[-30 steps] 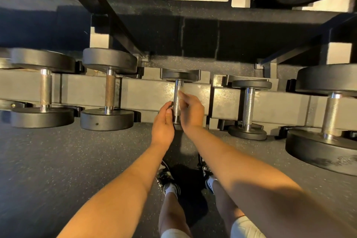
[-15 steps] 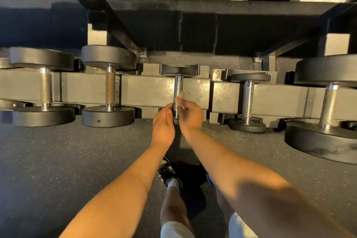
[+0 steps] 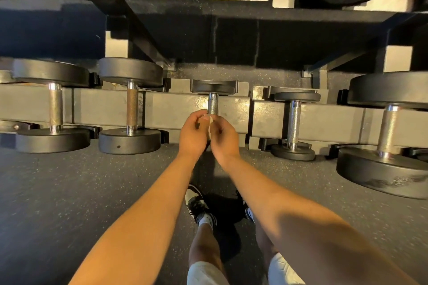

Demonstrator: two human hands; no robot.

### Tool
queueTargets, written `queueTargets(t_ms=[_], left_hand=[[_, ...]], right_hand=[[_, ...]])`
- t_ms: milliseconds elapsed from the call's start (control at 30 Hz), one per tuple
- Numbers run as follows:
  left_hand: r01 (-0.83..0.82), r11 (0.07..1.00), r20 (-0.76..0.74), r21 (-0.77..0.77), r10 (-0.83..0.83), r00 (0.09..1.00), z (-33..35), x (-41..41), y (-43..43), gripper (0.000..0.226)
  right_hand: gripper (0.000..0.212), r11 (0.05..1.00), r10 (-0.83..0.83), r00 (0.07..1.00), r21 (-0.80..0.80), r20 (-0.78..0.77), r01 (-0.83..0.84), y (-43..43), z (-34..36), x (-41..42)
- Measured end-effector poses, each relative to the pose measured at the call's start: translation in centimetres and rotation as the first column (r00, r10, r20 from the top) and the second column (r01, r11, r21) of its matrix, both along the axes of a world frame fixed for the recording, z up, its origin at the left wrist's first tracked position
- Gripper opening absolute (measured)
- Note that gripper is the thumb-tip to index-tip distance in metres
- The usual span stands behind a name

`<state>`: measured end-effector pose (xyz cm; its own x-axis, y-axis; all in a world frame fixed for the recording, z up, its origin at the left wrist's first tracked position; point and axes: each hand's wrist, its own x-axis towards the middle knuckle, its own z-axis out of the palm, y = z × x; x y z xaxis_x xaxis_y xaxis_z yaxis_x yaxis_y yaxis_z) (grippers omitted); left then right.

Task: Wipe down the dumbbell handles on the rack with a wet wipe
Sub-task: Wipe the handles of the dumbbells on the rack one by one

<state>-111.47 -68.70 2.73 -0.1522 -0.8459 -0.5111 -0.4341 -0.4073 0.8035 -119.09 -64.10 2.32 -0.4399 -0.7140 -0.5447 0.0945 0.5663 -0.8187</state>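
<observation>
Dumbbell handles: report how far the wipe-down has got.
Done: nothing shows which handles are wiped. In hand: left hand and right hand hold the wet wipe at the near end of the centre handle. Left: possibly the left-side handles and right-side handles.

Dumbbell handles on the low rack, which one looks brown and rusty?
The second black-ended dumbbell from the left. Its rough metal handle is brownish, while the other handles in that row are shiny silver-grey.
</observation>
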Motion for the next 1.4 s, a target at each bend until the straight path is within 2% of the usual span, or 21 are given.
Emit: queueTargets(t_ms=[100,200,233,333,433,667,767,867,933,1000,1100,1200,1400], left_hand=[[-0.008,1.000,0.005,0.006,0.008,1.000,-0.7,-0.4,-1.0,0.019],[-0.072,0.994,0.048,-0.078,0.076,0.996,-1.2,-0.6,-2.1,0.016],[-0.083,0.991,0.042,-0.102,0.088,0.995,-1.4,-1.0,-2.5,0.017],[-0.045,0.988,0.022,-0.150,0.049,0.999,-1.8,-2.5,-3.0,0.024],[-0.091,0.981,0.039,-0.173,0.099,0.994,-1.8,-3.5,-2.8,0.015],[-0.022,0.993,0.084,-0.117,0.032,0.996,-2.7,-0.6,0.4,0.012],[-0.104,0.985,0.036,-0.139,0.110,0.993,-2.4,-1.6,-0.9,0.017],[-0.196,0.974,-0.092,-0.111,0.187,0.978,-1.8,-4.2,-2.4,0.023],[-0.167,0.981,-0.113,-0.103,0.155,0.981,-2.1,-4.7,-2.3,0.028],[-0.093,0.985,-0.070,-0.145,0.084,0.994,-2.5,-4.0,-1.7,0.032],[-0.015,0.984,0.029,-0.177,0.020,0.999,-2.6,-2.8,-1.1,0.033],[0.016,0.993,0.100,-0.117,-0.004,0.995,-2.5,-1.8,-0.1,0.029],[-0.051,0.998,0.058,-0.020,0.052,0.997,-2.3,-0.1,0.6,0.021]], right_hand=[[0.026,0.999,-0.034,0.998,-0.026,0.055,0.035,-0.2,-0.3,-0.7],[0.034,0.999,-0.037,0.991,-0.003,-0.125,0.037,0.2,-0.9,-2.1],[0.037,1.000,-0.030,0.989,0.000,-0.144,0.030,0.2,-1.2,-2.6],[0.037,1.000,-0.020,0.999,0.014,-0.050,0.020,-0.9,-2.0,-2.7],[0.035,0.998,-0.066,0.998,0.005,-0.026,0.066,-1.6,-1.8,-2.0],[0.038,0.992,-0.106,0.991,0.074,0.086,0.100,-1.3,-1.2,-2.3],[0.035,0.990,-0.131,0.981,0.075,0.143,0.121,-1.4,-1.4,-2.5],[0.032,0.982,-0.183,0.968,0.079,0.170,0.171,-1.4,-1.9,-2.3],[0.033,0.979,-0.199,0.963,0.090,0.180,0.185,-1.2,-2.1,-2.1],[0.036,0.978,-0.201,0.960,0.091,0.197,0.186,-0.9,-1.8,-1.9],[0.037,0.982,-0.178,0.971,0.100,0.162,0.163,-0.6,-1.2,-2.0],[0.037,0.983,-0.151,0.983,0.120,0.109,0.137,0.1,-0.7,-1.8],[0.042,0.983,-0.113,0.994,0.146,0.010,0.110,0.7,-0.9,-0.4]])
